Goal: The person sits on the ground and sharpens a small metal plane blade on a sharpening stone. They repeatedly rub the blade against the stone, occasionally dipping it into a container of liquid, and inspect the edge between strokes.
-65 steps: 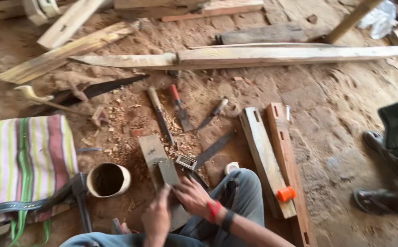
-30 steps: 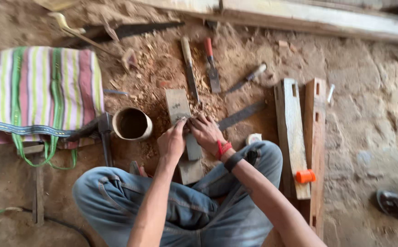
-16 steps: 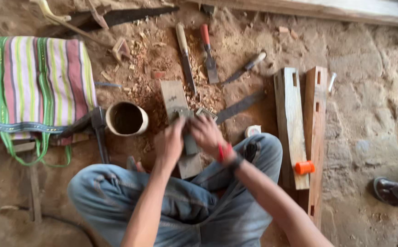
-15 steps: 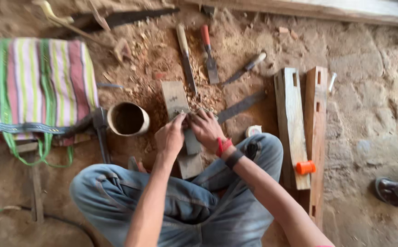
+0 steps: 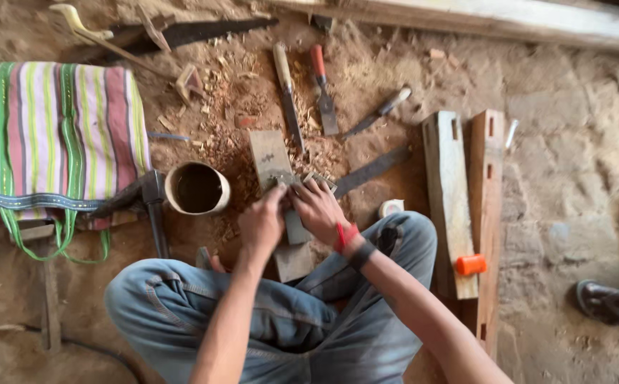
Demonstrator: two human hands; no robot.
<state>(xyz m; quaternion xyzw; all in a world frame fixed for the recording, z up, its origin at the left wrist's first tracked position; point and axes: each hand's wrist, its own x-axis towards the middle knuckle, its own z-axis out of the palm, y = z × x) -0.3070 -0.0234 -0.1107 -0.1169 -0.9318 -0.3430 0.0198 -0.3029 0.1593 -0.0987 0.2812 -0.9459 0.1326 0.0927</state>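
both hands meet over a long grey sharpening stone that lies on the dirt in front of a person sitting cross-legged in blue jeans. the left hand is curled with its fingertips pressing down on a small flat metal blade at the middle of the stone, and the right hand, with a red band and a dark strap at the wrist, has its fingers spread flat on the same blade; how much of the blade either hand wraps i cannot tell, since the fingers cover most of it. the stone's far end pokes out bare toward a scatter of wood shavings, and its near end shows between the knees. just left of the left hand stands a round brown cup, and beside that lies a dark hammer. a striped cloth bag sits further left. beyond the stone lie a wooden-handled chisel, a red-handled chisel and a handsaw. to the right rest two mortised wooden bars, with an orange cap on them, and a sandalled foot at the edge.
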